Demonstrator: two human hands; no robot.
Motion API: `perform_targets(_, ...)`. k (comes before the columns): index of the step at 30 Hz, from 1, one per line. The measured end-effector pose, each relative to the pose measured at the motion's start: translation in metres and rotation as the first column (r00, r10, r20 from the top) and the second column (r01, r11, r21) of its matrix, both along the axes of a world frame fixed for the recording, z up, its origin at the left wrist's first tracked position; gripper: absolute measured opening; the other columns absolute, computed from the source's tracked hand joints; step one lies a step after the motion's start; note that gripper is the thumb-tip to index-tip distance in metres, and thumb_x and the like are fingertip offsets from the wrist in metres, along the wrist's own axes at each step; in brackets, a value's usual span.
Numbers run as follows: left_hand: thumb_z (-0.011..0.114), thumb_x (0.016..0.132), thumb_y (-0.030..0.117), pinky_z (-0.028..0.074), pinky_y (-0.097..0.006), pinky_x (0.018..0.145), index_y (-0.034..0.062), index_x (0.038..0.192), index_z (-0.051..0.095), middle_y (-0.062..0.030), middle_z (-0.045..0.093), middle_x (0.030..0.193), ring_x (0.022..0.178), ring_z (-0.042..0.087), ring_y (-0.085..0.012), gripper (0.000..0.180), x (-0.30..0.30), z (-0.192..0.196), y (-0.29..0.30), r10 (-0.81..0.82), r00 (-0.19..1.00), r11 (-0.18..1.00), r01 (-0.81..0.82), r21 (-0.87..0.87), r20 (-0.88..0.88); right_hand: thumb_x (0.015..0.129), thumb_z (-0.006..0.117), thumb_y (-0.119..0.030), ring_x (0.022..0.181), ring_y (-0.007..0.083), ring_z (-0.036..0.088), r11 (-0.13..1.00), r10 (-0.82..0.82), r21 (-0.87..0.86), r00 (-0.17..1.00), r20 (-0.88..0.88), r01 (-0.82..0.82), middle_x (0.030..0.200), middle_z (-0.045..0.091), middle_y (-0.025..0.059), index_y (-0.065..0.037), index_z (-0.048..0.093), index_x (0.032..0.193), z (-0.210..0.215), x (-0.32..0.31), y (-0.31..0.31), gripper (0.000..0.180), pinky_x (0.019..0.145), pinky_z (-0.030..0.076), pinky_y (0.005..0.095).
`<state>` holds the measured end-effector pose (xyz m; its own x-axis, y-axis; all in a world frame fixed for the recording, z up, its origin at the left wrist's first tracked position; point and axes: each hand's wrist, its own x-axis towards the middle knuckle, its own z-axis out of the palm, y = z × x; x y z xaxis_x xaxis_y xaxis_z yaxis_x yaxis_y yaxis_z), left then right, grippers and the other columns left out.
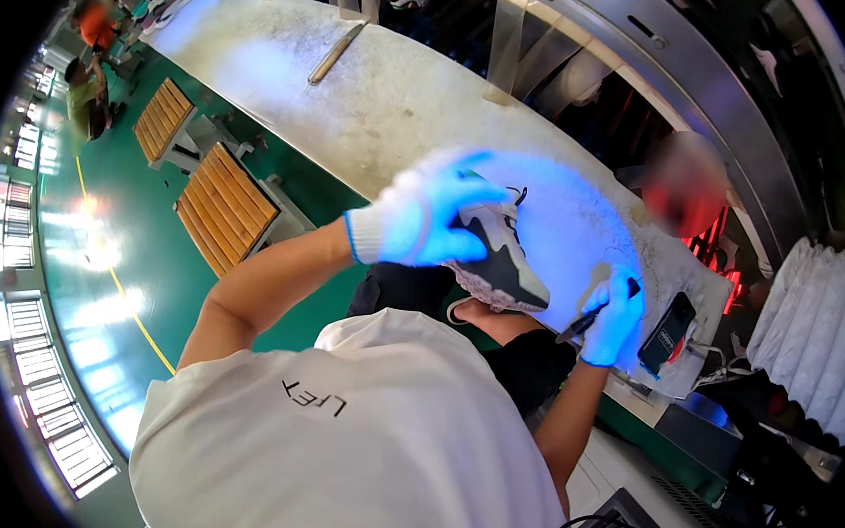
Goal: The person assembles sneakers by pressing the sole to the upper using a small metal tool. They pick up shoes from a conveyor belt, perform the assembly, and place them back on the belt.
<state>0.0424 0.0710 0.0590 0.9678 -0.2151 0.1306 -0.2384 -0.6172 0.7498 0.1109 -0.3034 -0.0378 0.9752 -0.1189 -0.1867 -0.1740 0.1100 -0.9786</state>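
My left hand point(425, 212), in a white knit glove lit blue, grips a grey, black and white sneaker point(507, 264) with a pale pinkish sole. Its fingers wrap over the shoe's upper, and the toe points toward my right. The sneaker is held over the near edge of the white worktable point(373, 108). To the right, my gloved right hand point(616, 317) is closed round a slim dark tool point(582, 322) whose flat end points toward the shoe. Most of that tool is hidden in the fingers, so its exact kind cannot be made out.
A wooden-handled tool point(336, 57) lies farther along the table. Beside my right hand rests a black phone point(667, 332). A machine with plastic strip curtains point(534, 55) lines the far side. Wooden-slatted stools point(227, 206) and other people point(89, 98) are at the left.
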Motion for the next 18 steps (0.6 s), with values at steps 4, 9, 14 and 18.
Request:
perform_targets(4, 0.09, 0.069, 0.029, 0.054, -0.054, 0.102, 0.0091, 0.13, 0.076, -0.0211, 0.074, 0.115, 0.107, 0.071, -0.041, 0.065, 0.011, -0.043, -0.088, -0.468, 0.878, 0.801, 0.376, 0.465, 0.097, 0.103, 0.078, -0.018, 0.053, 0.0148, 0.06, 0.986, 0.063, -0.153, 0.996, -0.062, -0.072, 0.071, 0.064, 0.0045, -0.003, 0.072, 0.114, 0.004, -0.002, 0.023, 0.019, 0.048, 0.048, 0.0341)
perform_targets(9, 0.099, 0.073, 0.036, 0.059, -0.052, 0.095, 0.0084, 0.129, 0.075, -0.0213, 0.077, 0.114, 0.107, 0.074, -0.0429, 0.067, 0.025, 0.059, -0.104, -0.434, 0.89, 0.901, 0.428, 0.068, 0.144, 0.103, 0.081, -0.025, 0.061, 0.0131, 0.062, 0.941, 0.239, -0.274, 0.964, 0.116, -0.2, 0.079, 0.067, 0.0015, -0.002, 0.077, 0.111, -0.021, 0.026, -0.001, 0.025, 0.056, 0.05, 0.0335)
perform_targets(14, 0.103, 0.072, 0.03, 0.063, -0.046, 0.096, 0.009, 0.138, 0.073, -0.0187, 0.077, 0.123, 0.11, 0.076, -0.0416, 0.075, 0.0, 0.025, -0.033, -0.176, 0.965, 0.982, 0.16, 0.096, 0.193, 0.1, 0.083, -0.024, 0.061, 0.0089, 0.06, 0.866, 0.48, -0.124, 0.874, -0.071, -0.485, 0.084, 0.071, 0.0007, -0.004, 0.082, 0.124, 0.043, 0.034, -0.02, 0.032, 0.053, 0.047, 0.0281)
perform_targets(18, 0.1, 0.076, 0.031, 0.057, -0.053, 0.112, 0.0093, 0.16, 0.058, -0.0248, 0.071, 0.142, 0.133, 0.068, -0.0452, 0.096, -0.004, -0.021, -0.025, -0.23, 0.973, 0.876, 0.21, 0.434, -0.008, 0.095, 0.088, -0.022, 0.074, 0.0097, 0.066, 0.742, 0.549, -0.419, 0.833, -0.067, -0.523, 0.093, 0.078, 0.0017, -0.002, 0.084, 0.125, 0.07, 0.009, 0.022, 0.035, 0.065, 0.052, 0.0287)
